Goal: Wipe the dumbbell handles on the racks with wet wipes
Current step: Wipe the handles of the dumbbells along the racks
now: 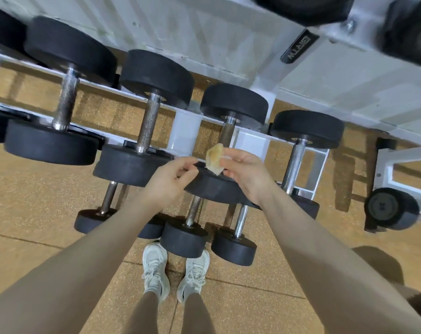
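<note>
The person is standing over the white rack [185, 131], both arms reaching forward. The right hand [243, 169] is pinching a crumpled wet wipe [214, 159] between thumb and fingertips, so that grip is clamped on the wipe. The left hand [171, 179] is hovering just at nine o'clock of the wipe, its fingers loosely curled toward it and holding nothing that can be seen; whether a fingertip is touching the wipe cannot be told.

The wipe is hanging above the near head of the third dumbbell [214, 186], whose knurled handle [227, 133] is running away toward twelve o'clock. Further handles are lying at ten o'clock [148, 121] and two o'clock [294, 162].

The step in hand appears to be readying the wipe. To do it well, the person is best off spreading the bunched wipe flat with both hands, then wrapping it right around the handle and sliding it end to end while twisting, so the knurling gets cleaned on the underside too. The wipe already looks yellowed, so a fresh fold would probably help.
</note>
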Motion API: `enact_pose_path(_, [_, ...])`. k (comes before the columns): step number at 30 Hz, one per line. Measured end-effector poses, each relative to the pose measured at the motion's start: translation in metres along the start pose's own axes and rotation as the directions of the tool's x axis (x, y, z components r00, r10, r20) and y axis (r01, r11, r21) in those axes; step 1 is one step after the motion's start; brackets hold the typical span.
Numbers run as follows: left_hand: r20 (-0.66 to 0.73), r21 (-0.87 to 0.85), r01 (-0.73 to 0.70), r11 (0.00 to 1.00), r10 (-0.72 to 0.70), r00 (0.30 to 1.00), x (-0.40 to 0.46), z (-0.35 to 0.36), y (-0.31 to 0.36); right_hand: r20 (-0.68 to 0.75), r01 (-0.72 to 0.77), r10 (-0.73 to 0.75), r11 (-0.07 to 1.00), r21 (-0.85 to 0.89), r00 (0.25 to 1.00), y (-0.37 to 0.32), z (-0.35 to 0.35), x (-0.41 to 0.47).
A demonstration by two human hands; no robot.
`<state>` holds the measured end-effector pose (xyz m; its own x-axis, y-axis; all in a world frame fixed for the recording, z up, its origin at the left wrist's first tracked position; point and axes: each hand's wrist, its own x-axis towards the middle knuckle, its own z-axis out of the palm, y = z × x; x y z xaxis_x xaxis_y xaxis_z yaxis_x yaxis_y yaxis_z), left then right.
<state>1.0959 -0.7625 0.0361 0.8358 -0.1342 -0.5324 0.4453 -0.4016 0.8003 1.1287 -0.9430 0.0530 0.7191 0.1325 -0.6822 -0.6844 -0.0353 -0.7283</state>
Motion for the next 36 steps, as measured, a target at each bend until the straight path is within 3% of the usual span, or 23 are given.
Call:
enact_pose_path(3, [-0.005, -0.284, 0.019, 0.959, -0.021, 1.000, -0.023, 0.001, 0.023, 0.128, 0.097, -0.077, 0.982, -0.160, 0.989, -0.010, 0.018, -0.025])
enact_pose_path(6, [-0.051, -0.416, 0.046, 0.908, -0.074, 0.996, -0.039, -0.006, 0.034, 0.158, 0.102, -0.079, 0.984, -0.145, 0.984, -0.018, 0.029, -0.043])
enact_pose_path(14, [-0.116, -0.428, -0.017, 0.904, -0.037, 0.993, -0.080, -0.065, 0.035, 0.077, 0.077, -0.065, 0.982, -0.171, 0.995, -0.044, 0.071, -0.078])
enact_pose_path(18, [0.005, -0.466, 0.032, 0.884, -0.033, 0.999, -0.088, -0.100, 0.030, 0.028, 0.086, -0.081, 0.950, -0.300, 0.996, -0.048, 0.111, -0.088])
enact_pose_path(23, [0.118, -0.232, -0.145, 0.962, 0.176, 0.977, -0.098, -0.161, 0.022, 0.093, 0.122, -0.100, 0.953, -0.277, 0.991, -0.052, 0.174, -0.094])
enact_pose_path(28, [0.053, -0.188, -0.067, 0.980, 0.078, 0.996, -0.093, -0.224, 0.001, -0.058, 0.002, 0.001, 0.998, 0.061, 0.998, -0.054, 0.233, -0.080])
enact_pose_path(30, [0.055, -0.310, 0.002, 0.951, 0.015, 0.998, -0.091, -0.238, -0.004, -0.099, -0.021, 0.041, 0.982, 0.189, 0.994, -0.054, 0.246, -0.078])
enact_pose_path(33, [0.087, -0.559, 0.123, 0.820, -0.089, 0.992, -0.088, -0.248, -0.010, -0.069, 0.014, -0.004, 0.989, 0.150, 0.998, -0.050, 0.258, -0.075])
enact_pose_path(36, [0.070, -0.612, 0.164, 0.774, -0.153, 0.986, -0.083, -0.246, -0.013, -0.100, 0.045, -0.041, 0.998, 0.036, 0.994, -0.048, 0.263, -0.072])
